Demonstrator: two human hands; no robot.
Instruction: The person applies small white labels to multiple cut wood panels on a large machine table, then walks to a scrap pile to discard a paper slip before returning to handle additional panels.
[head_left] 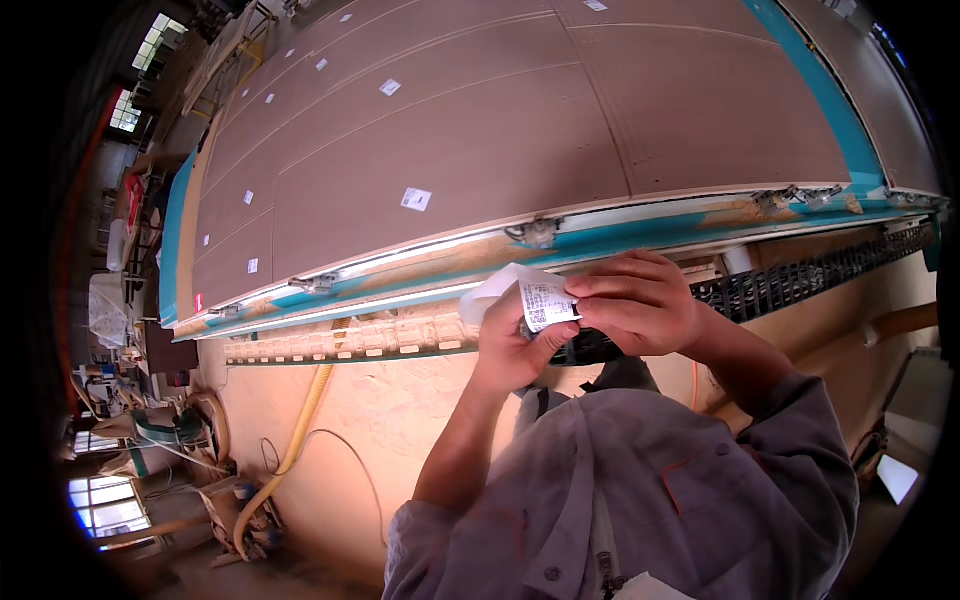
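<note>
The label strip (545,303) is held near the bed's (838,105) front edge, wrapped by the left hand's (512,345) grip, its edge pinched by the right hand (640,305). It could be creased or torn by uneven pulling, or dropped through loosened fingers.

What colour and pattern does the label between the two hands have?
The label is white with black print, seen best in the head view.

Beyond the left hand (508,352) and right hand (648,305), a teal-edged bed (822,90) carries brown panels (430,140) dotted with white labels (416,199); left of the grip, a tan strip (188,220), apparently wood, lies alongside.
</note>
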